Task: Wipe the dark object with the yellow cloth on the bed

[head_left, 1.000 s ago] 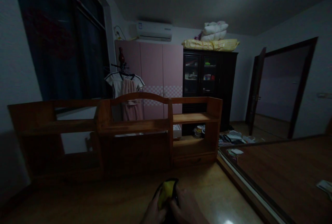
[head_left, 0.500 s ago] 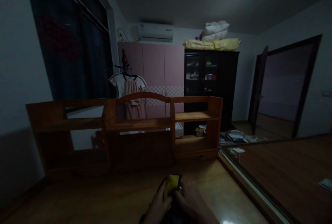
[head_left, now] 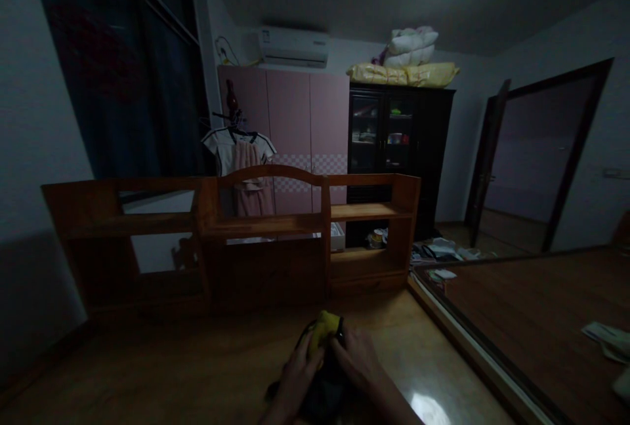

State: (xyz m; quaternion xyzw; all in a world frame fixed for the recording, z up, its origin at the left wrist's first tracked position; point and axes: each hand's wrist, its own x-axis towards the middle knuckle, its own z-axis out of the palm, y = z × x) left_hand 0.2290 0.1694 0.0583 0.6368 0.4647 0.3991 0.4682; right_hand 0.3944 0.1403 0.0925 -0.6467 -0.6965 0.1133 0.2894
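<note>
Low in the middle of the head view, a black-and-yellow cloth item (head_left: 325,325) rests over the wooden tabletop (head_left: 207,359). Its yellow part stands up between my hands, edged with black. A dark, soft-looking part (head_left: 322,395) hangs below toward me; its exact kind is too dim to tell. My left hand (head_left: 301,364) grips the yellow fabric from the left, thumb on the near side. On the other side, my right hand (head_left: 361,354) is closed at the black edge, its fingertips partly hidden.
A wooden shelf unit (head_left: 266,223) runs along the tabletop's far side. To the right, past a raised edge (head_left: 455,346), lies a brown surface (head_left: 531,320) with papers (head_left: 608,340). Behind stand a pink wardrobe (head_left: 289,110), a dark cabinet (head_left: 430,149) and hanging clothes (head_left: 241,149).
The view has tilted slightly down, so the room sits a little higher. Both hands and the cloth item appear higher in view, with more of the dark part showing. Both hands keep their grip.
</note>
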